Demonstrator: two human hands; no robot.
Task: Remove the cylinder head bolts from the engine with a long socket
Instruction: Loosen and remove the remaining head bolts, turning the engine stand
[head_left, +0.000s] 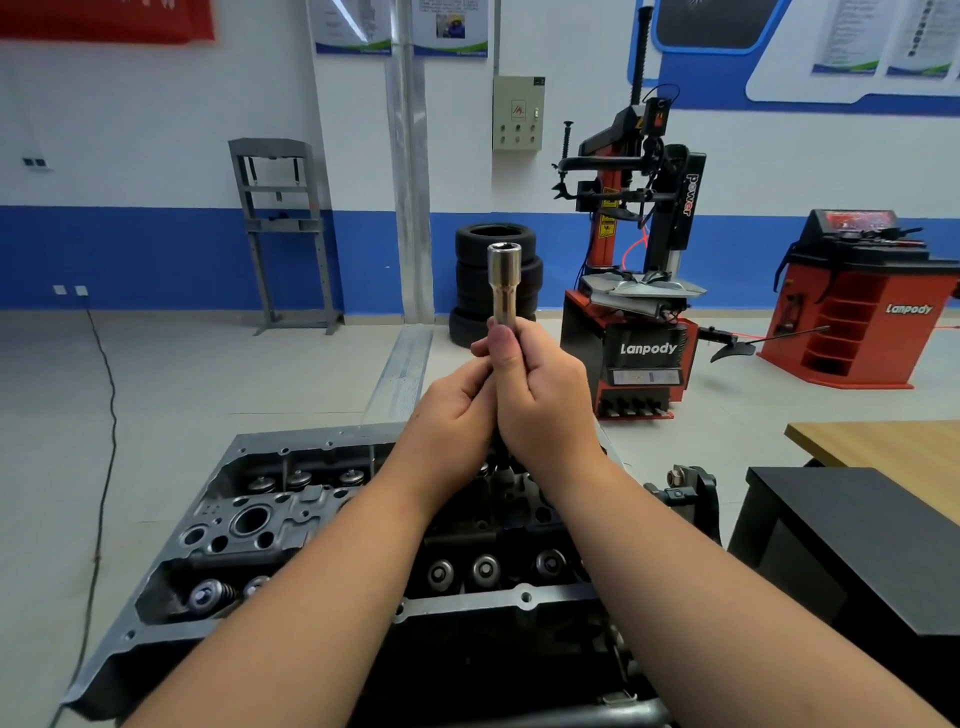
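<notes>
Both hands met in front of the person, raised above the engine (322, 525), and together held a long socket (504, 283) upright. The right hand (545, 400) was wrapped round the lower part of the socket, thumb pressed up along its near side, fingers curled behind it. The left hand (457, 410) came in from the left just below, its fingers curled in against the shaft under the right thumb; whether it gripped the socket itself or some handle hidden below could not be told. The socket's open, wider end pointed up and stood clear of both hands, chrome with a brassy tint lower down.

The engine lay under the forearms, its head uncovered, with valve springs (485, 569) in a row along the near side and more springs along the far side. A round port (251, 521) sat in the casting at the left. The head bolts could not be made out from here.

Beyond, on the grey floor, a stack of tyres (467, 275) stood against the blue-banded wall, directly behind the socket. To the right of it was a red and black tyre changer (644, 343) marked Lanpody, and further right a red wheel balancer (857, 312). A grey press frame (283, 228) stood at the wall on the left. A black cable (106, 415) ran across the floor at the left. A wooden table (883, 452) and a black bench (831, 540) were at the right
</notes>
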